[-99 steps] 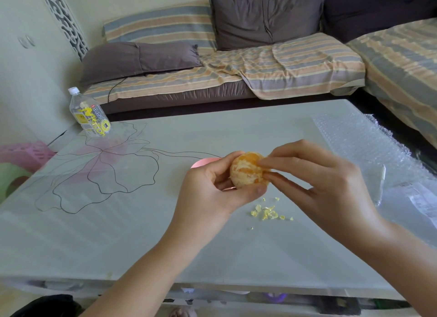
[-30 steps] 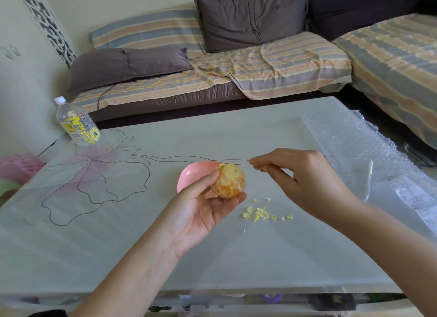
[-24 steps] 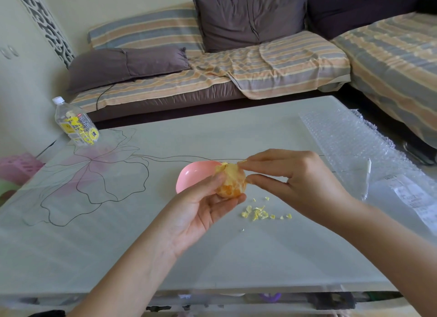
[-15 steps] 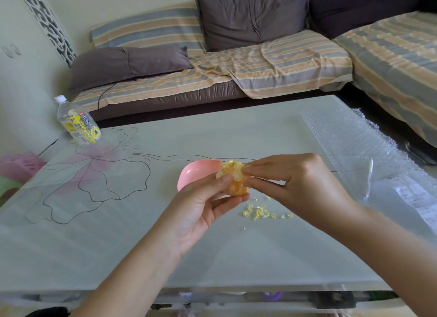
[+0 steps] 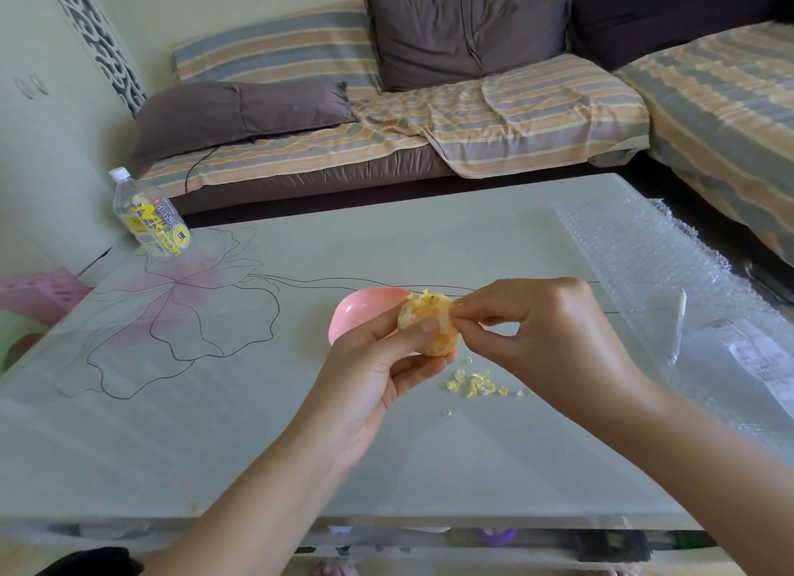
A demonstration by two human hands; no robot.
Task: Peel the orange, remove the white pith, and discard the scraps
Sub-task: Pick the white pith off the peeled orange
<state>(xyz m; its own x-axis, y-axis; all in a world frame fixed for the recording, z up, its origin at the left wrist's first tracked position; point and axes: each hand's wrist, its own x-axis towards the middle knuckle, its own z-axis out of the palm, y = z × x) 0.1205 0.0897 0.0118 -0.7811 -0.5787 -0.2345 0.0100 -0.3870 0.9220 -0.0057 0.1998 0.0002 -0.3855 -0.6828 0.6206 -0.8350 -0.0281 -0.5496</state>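
Note:
A small peeled orange (image 5: 429, 330) with pale pith patches sits in my left hand (image 5: 378, 369), thumb across its front and fingers curled under it, above the glass table. My right hand (image 5: 545, 339) meets the fruit from the right, thumb and forefinger pinching a bit of pith on its upper right side. A little heap of yellowish pith scraps (image 5: 477, 386) lies on the table just below the orange. A pink bowl (image 5: 361, 313) stands right behind my left hand, partly hidden by it.
The table (image 5: 215, 425) has a drawn flower pattern on its left half. A plastic bottle (image 5: 150, 218) with a yellow label stands at the far left corner. Bubble wrap (image 5: 644, 266) and a paper slip (image 5: 764, 360) cover the right side. A striped sofa runs behind.
My right hand was apart from the orange a second ago; it came back to the fruit and now pinches pith on its upper right. My left hand turned the orange slightly.

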